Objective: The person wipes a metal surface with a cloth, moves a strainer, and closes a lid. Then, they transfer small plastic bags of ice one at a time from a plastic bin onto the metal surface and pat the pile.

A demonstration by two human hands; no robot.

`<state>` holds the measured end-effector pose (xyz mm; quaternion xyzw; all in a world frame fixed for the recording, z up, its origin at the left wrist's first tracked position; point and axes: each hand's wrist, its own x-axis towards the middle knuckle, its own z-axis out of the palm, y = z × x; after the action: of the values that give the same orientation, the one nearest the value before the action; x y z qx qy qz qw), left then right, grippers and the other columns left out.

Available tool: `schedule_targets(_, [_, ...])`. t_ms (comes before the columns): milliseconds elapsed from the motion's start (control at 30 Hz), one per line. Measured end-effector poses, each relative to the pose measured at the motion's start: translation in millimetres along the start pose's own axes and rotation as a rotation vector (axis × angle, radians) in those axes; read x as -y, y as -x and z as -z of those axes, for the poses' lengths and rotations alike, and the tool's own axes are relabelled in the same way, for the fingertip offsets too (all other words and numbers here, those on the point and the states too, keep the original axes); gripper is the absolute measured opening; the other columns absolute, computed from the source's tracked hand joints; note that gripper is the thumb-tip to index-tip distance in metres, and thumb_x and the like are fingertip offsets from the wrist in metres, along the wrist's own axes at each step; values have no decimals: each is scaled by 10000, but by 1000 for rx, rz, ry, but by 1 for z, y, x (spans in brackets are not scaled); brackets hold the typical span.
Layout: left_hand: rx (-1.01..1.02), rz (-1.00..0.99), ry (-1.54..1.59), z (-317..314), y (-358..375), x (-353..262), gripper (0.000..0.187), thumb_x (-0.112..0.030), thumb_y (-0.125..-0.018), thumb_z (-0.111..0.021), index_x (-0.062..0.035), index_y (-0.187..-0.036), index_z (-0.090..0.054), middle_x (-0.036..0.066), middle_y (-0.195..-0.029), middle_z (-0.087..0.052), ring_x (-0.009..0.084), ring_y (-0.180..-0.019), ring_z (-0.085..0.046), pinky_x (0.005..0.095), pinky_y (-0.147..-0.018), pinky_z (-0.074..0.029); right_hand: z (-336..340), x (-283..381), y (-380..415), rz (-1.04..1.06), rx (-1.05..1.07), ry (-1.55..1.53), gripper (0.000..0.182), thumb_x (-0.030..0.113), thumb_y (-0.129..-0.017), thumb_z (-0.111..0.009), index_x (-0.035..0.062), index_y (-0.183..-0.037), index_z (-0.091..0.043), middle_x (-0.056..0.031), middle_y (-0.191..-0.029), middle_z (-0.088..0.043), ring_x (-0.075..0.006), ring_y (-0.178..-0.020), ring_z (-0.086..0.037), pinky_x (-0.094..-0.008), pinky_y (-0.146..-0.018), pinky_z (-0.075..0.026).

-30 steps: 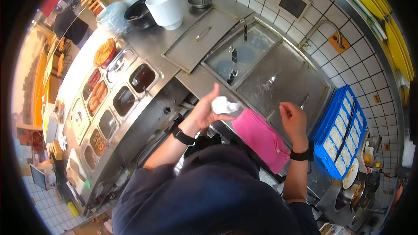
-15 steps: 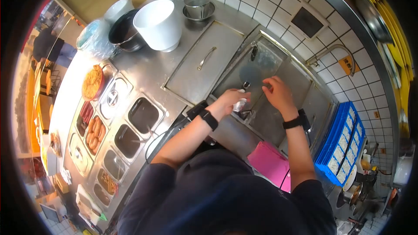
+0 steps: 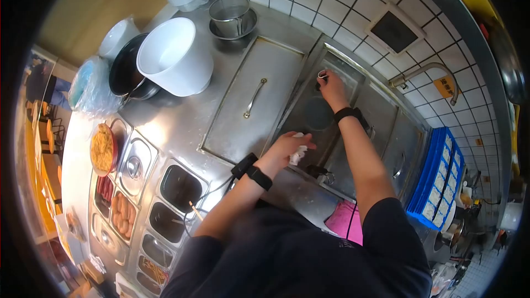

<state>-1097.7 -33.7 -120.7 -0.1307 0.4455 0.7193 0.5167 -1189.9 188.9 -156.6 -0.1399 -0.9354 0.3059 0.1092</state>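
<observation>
Both now grip something: the right hand [image 3: 330, 89] has just closed on a handle [image 3: 318, 84] at the vat's [image 3: 302, 100] far end, the left hand [image 3: 286, 152] pinching tissue [image 3: 298, 157] nearer.

Got a white tile wall [image 3: 367, 0] just past my right grip [image 3: 332, 91], steel counter [image 3: 223, 72] off to its left, tan panel [image 3: 105, 16] beyond that, bright glare far left.

No wording legible. Upper right of the frame: orange sign [image 3: 444, 88] on the white wall tiles [image 3: 356, 53], dark characters noted, too small to read. Right side: smaller orange label [image 3: 479, 142], unreadable. Bottom centre: pale mark on dark shirt [image 3: 287, 265], indecipherable.
</observation>
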Motion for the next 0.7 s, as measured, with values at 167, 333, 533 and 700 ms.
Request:
schedule_targets(167, [-2,-27,33,36,-4,-9,339,-306,-838,-616,-22,-968,-483,141,-801,-641,126,-518,-557,247,-405,-418,22,-21,33,-26,-14,-214,176,32,-843,-523,58,-999,-600,-77,-764,-623,-133,-636,-624,-245,-548,-486])
schedule_targets(333, [-234,-141,-177,32,-3,-5,331,-300,-825,-636,4,-926,-553,99,-752,-626,130,-515,-546,263,-426,-424,135,43,110,48,-30,-394,284,-83,-788,-479,51,-1005,-603,-84,-887,-650,-160,-709,-640,-261,-663,-512])
schedule_targets(533, [-338,-401,-167,-11,13,-6,246,-226,-782,-678,3,-782,-590,29,-646,-568,122,-496,-519,270,-434,-389,201,66,187,334,126,-351,290,-109,-827,-443,16,-1051,-579,-84,-1049,-614,-163,-869,-619,-251,-747,-502])
schedule_targets(700, [-249,-540,-315,-30,50,-16,141,-157,-805,-644,-17,-806,-628,57,-694,-623,123,-558,-565,248,-479,-418,197,62,230,219,214,-456,351,-131,-793,-465,28,-1092,-558,-81,-1066,-590,-168,-945,-587,-265,-800,-487])
